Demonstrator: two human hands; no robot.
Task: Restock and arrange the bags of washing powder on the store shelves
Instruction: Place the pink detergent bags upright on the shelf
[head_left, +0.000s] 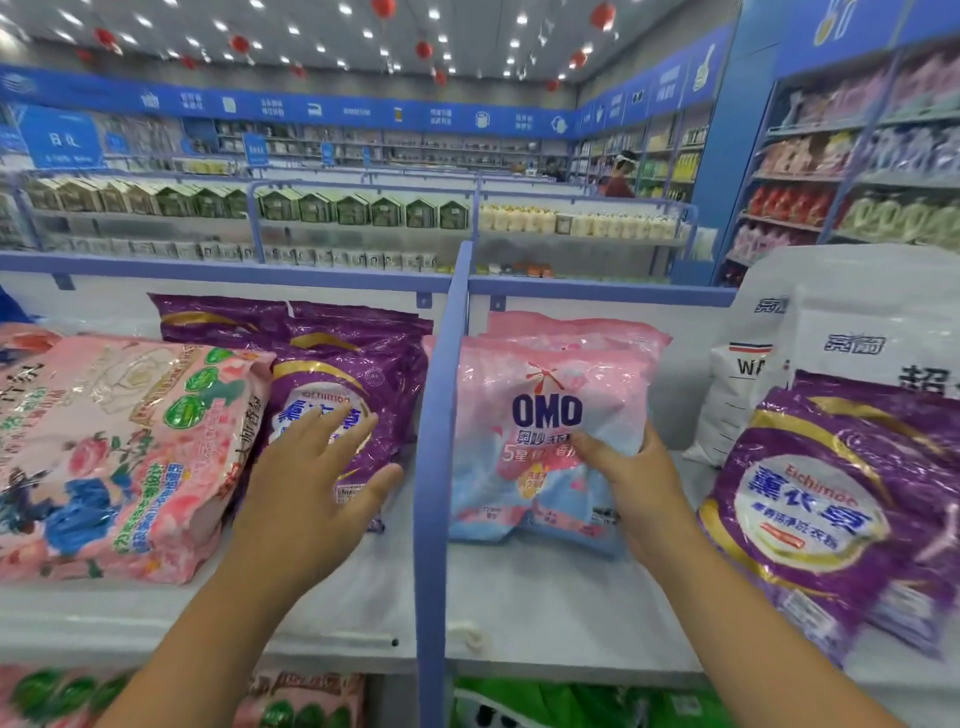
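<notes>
A pink and blue OMO bag (540, 415) leans upright on the white shelf (545, 597), just right of the blue divider (441, 415). My right hand (631, 478) grips its right side, thumb on the front. Another pink bag (576, 330) stands behind it. Left of the divider a row of purple bags (353, 364) leans back, and my left hand (311, 488) is spread in front of the foremost one, fingers straight. Whether it touches the bag I cannot tell.
A large pink rose-print bag (114, 457) lies at the far left. On the right stand a big purple bag (841, 509) and white sacks (852, 332). More bags (301, 701) sit on the shelf below. A person (621, 174) stands in a far aisle.
</notes>
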